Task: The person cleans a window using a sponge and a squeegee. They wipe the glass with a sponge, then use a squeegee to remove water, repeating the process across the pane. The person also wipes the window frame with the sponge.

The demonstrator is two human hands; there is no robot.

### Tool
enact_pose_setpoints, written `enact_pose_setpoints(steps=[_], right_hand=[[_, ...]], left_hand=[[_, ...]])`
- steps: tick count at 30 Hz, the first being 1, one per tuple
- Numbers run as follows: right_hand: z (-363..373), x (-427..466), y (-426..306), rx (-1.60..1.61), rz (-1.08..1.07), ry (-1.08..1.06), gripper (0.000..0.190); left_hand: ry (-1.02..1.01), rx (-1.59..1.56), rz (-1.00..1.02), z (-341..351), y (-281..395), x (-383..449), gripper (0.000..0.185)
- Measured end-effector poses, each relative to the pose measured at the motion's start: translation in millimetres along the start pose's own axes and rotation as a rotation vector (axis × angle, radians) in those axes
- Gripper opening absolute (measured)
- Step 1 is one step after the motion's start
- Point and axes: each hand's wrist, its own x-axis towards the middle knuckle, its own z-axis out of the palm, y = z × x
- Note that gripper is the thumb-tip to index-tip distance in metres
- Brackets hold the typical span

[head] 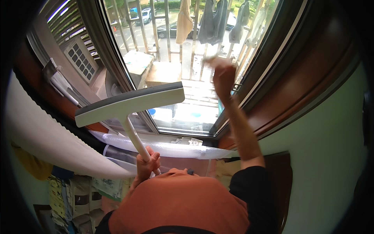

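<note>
My left hand (148, 163) is wrapped around the white handle of a window squeegee (131, 103). Its wide white head, edged with a dark grey blade, points up and stands in front of the window. My right hand (225, 71) is raised before the window glass (201, 90), fingers curled and blurred by motion. A pale blur shows at its fingers, but I cannot tell whether that is a cloth or only the fingers, nor whether the hand touches the glass.
A dark window frame (264, 79) surrounds the pane. Bubble wrap (175, 150) lies along the sill. A pale curtain (52, 125) hangs at the left. Outside are metal bars (171, 32), hanging laundry (212, 23) and boxes (163, 73). Folded clothes (60, 196) are stacked lower left.
</note>
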Motion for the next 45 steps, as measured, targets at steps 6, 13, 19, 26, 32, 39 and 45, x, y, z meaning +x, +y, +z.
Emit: enact_pose_setpoints(steps=[6, 13, 19, 26, 32, 39, 45], right_hand=[[-13, -169, -23, -0.013, -0.345, -0.47, 0.009], [-96, -6, 68, -0.508, 0.053, -0.011, 0.025], [-51, -102, 6, -0.08, 0.102, -0.065, 0.018], [-93, -43, 34, -0.095, 0.306, 0.088, 0.017], [-67, -49, 20, -0.332, 0.215, 0.027, 0.026], [-79, -91, -23, -0.341, 0.217, -0.214, 0.031], [-86, -38, 3, -0.411, 0.097, -0.171, 0.024]], left_hand=[[-0.006, 0.011, -0.004, 2, -8, -11, 0.028], [0.04, 0.177, -0.041, 6, -22, -26, 0.025], [0.036, 0.095, -0.031, 6, -27, -29, 0.023], [-0.029, 0.118, -0.086, -19, -18, -33, 0.025], [-0.064, 0.069, -0.128, -32, -12, -35, 0.029], [-0.143, 0.016, -0.154, -45, -14, -39, 0.029], [-0.221, 0.136, -0.112, -54, -18, -43, 0.027]])
